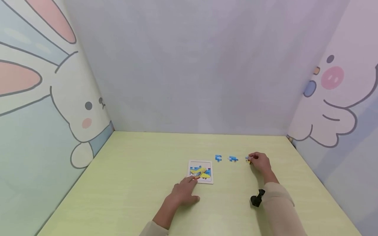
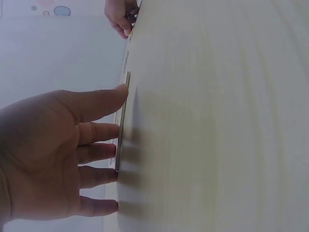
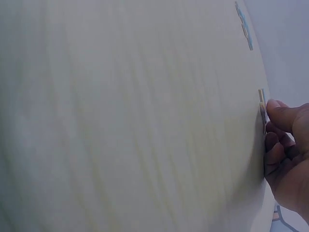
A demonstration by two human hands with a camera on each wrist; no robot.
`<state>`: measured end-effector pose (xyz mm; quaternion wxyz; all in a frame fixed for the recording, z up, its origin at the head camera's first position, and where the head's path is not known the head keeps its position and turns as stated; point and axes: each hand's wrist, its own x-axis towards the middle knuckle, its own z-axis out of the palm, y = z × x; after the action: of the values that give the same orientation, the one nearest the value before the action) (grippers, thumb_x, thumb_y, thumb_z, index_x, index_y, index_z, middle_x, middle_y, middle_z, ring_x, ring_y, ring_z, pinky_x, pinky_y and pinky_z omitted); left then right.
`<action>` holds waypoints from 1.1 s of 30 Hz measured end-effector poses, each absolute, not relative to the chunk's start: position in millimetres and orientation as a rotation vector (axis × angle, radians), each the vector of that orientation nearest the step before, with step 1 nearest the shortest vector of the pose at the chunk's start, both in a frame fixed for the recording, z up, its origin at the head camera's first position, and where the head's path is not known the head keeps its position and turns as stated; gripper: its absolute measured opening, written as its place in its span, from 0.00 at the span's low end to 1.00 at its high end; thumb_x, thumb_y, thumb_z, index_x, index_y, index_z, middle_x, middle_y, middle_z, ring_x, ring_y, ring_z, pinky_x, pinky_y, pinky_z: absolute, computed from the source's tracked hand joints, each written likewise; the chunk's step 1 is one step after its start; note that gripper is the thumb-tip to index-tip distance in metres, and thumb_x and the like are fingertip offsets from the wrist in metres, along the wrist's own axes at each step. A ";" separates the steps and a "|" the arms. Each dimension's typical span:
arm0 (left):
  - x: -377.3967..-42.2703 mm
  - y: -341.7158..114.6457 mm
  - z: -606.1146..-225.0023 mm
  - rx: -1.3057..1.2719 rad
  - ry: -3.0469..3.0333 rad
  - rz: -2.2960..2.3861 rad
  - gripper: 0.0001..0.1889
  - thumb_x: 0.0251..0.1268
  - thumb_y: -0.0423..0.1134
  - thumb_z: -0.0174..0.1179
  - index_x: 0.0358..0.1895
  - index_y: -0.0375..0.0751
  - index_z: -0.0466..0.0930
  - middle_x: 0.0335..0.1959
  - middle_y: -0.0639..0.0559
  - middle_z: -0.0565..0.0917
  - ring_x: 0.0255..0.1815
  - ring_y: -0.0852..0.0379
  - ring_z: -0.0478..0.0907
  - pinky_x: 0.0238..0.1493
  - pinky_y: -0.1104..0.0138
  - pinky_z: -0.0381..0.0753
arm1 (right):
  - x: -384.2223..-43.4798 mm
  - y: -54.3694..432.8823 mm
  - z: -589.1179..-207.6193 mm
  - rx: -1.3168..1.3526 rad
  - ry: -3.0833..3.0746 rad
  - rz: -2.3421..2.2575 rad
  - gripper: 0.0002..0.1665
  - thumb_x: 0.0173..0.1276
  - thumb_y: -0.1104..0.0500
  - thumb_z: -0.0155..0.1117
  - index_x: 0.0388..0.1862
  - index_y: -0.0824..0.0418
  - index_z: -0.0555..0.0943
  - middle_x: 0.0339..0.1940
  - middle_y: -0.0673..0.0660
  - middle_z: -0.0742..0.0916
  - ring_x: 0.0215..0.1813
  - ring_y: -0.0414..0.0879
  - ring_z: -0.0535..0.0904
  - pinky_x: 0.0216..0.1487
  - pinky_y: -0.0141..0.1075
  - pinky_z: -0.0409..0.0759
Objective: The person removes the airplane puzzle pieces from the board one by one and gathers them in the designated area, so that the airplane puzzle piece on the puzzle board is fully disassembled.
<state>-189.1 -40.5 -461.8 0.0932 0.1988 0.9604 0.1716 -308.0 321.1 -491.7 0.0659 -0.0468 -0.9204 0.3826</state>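
Observation:
A white-framed puzzle board lies on the table, showing a yellow airplane on blue, with a bare patch at its upper part. My left hand rests at the board's near-left edge, fingers straight, fingertips on the frame and the table. To the right, my right hand has its thumb and curled fingers at a blue and yellow puzzle piece, pinching its right side; the hand partly covers it. In the right wrist view this puzzle piece lies flat on the table surface.
Two more blue puzzle pieces, a left one and a middle one, lie in a row right of the board. A black wrist device sits at the right sleeve. A grey wall closes the table's back, with cartoon-printed panels on both sides.

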 end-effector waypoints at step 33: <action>-187.7 -39.2 -462.2 0.545 2.847 0.544 0.32 0.54 0.48 0.65 0.62 0.38 0.70 0.65 0.45 0.66 0.67 0.43 0.59 0.57 0.44 0.63 | -257.2 283.8 -468.2 0.033 -2.715 1.376 0.25 0.68 0.51 0.59 0.52 0.70 0.77 0.49 0.65 0.81 0.48 0.56 0.76 0.42 0.40 0.74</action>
<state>-187.7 -39.2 -462.2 0.0959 0.1841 0.9608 0.1836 -257.2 283.8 -468.2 0.0488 0.0108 -0.8908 0.4516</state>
